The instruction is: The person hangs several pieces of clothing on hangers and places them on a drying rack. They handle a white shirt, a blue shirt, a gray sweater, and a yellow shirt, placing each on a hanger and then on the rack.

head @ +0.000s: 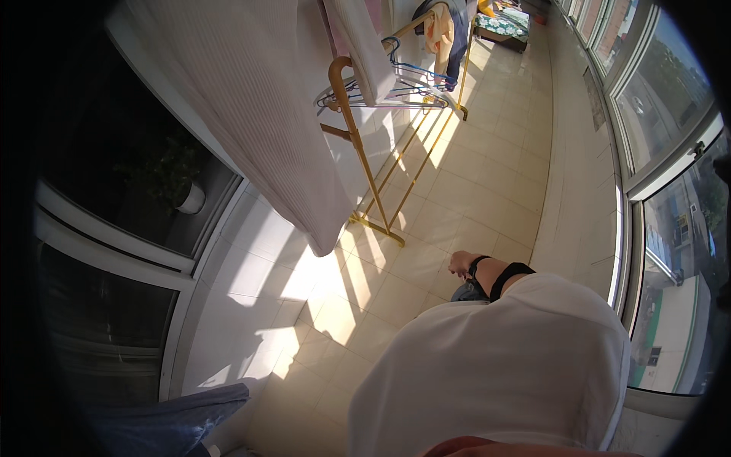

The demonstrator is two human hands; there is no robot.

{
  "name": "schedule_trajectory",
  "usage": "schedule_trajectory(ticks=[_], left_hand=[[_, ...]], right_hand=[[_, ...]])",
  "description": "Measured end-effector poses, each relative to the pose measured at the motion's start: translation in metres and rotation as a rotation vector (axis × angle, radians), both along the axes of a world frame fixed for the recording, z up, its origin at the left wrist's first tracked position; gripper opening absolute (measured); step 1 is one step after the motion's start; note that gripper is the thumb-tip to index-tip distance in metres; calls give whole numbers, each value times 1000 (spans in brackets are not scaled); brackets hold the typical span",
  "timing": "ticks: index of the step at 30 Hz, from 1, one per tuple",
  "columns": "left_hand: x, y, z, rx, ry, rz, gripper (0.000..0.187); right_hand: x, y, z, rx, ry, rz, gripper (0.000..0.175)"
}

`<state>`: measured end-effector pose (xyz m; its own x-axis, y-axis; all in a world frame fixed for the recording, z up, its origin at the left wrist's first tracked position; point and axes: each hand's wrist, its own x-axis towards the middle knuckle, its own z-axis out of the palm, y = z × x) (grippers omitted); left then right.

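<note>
My right hand (461, 264) hangs low beside a patch of blue denim (470, 291), over the tiled floor. Its fingers look loosely bent and a little apart, with nothing visible in them. A black wristband (475, 264) circles the wrist, and a wider black band (508, 279) sits farther up the forearm. My white top (491, 371) fills the lower right. My left hand is out of view. A blurred reddish shape (462, 447) crosses the bottom edge; I cannot tell what it is. Ahead stands a yellow metal clothes rack (355, 137), carrying a pale ribbed cloth (274, 131).
Several wire hangers (411, 97) and darker clothes (457, 40) hang on the rack. Windows (657, 103) line the right wall. A sliding glass door (125, 171) is at left, and dark blue cloth (188, 417) below it. Patterned fabric (497, 28) covers a low item far back.
</note>
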<state>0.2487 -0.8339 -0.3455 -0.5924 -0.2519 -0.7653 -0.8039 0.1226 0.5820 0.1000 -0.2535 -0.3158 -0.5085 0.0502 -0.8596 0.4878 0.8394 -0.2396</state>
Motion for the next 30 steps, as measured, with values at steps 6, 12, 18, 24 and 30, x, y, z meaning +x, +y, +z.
schedule_trajectory(ticks=[6,12,18,24,30], left_hand=[[-55,84,-16,-78,-151,-42,26],[-155,265,-8,-74,-95,-113,31],[-324,569,53,270,161,-670,40],[-427,843,162,461,396,-1068,33],[-520,1024,213,471,912,-778,37]], right_hand=[[57,164,-43,-232,87,-410,33],[118,352,-72,-152,136,-516,32],[114,498,-52,-112,207,-846,32],[-7,577,-5,-111,413,-684,31],[-172,623,76,-370,654,-631,33]])
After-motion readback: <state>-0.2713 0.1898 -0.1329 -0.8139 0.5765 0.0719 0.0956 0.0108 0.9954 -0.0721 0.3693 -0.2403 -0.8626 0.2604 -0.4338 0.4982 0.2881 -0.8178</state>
